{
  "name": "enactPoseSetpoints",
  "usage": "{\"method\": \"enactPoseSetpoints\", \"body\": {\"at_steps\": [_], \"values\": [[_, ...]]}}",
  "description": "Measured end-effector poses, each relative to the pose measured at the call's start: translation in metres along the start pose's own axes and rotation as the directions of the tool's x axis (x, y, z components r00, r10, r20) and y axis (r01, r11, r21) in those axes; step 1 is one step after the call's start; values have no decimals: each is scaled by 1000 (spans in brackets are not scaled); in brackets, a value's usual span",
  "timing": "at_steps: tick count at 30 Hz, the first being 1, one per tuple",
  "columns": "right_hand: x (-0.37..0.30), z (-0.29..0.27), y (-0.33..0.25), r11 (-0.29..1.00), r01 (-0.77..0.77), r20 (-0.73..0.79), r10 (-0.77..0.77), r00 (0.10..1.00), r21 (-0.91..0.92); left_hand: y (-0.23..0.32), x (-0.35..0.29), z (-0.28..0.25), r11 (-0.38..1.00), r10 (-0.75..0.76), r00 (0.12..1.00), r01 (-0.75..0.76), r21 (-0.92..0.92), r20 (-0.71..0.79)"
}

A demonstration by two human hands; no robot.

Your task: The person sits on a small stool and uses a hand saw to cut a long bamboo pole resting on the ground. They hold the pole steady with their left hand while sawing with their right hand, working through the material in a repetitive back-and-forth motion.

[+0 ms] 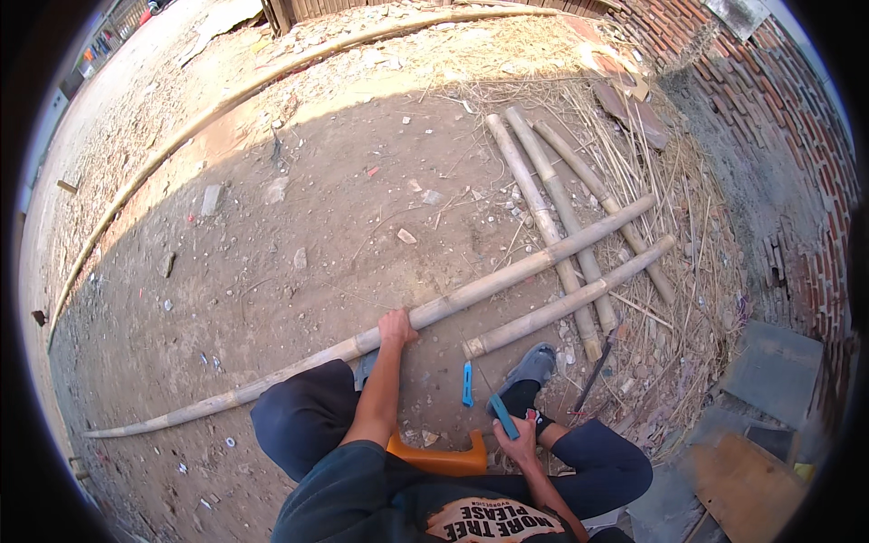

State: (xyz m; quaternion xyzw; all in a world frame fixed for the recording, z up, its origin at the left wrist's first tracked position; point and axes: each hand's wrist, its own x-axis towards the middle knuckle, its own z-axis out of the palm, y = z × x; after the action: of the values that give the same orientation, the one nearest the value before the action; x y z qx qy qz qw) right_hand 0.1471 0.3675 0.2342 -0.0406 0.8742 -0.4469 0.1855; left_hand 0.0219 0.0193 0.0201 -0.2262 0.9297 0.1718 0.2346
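A long bamboo pole (489, 282) slants across the ground from lower left to upper right. My left hand (396, 327) is closed over it near its middle, beside my left knee. In my right hand (517, 438), low in front of me, is a teal-handled saw (501, 416). Its thin blade points up and away, below the near end of a shorter bamboo piece (570, 306). A light-blue tool or sheath (467, 385) lies on the dirt between my hands; its exact kind is unclear.
Several cut bamboo lengths (536, 199) lie at the right, under the long pole's far end. Dry straw (670, 195) and a brick wall (769, 109) border that side. Another very long pole (195, 127) curves along the far left. An orange plastic stool (438, 459) is beneath me.
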Motion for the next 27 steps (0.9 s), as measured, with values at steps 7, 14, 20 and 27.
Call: {"method": "enactPoseSetpoints", "body": {"at_steps": [7, 14, 20, 27], "values": [[-1, 12, 35, 1000, 1, -18, -1, 1000, -8, 8, -9, -24, 998, 49, 997, -47, -37, 52], [17, 23, 45, 995, -37, -11, 38, 999, 88, 5, -3, -22, 1000, 19, 998, -20, 8, 65], [-14, -1, 36, 998, -42, 17, 41, 999, 47, 5, -3, -12, 999, 33, 996, -34, 9, 81], [79, 43, 45, 995, 50, 7, -51, 999, 85, 10, -4, -21, 999, 41, 997, -41, -4, 72]]}}
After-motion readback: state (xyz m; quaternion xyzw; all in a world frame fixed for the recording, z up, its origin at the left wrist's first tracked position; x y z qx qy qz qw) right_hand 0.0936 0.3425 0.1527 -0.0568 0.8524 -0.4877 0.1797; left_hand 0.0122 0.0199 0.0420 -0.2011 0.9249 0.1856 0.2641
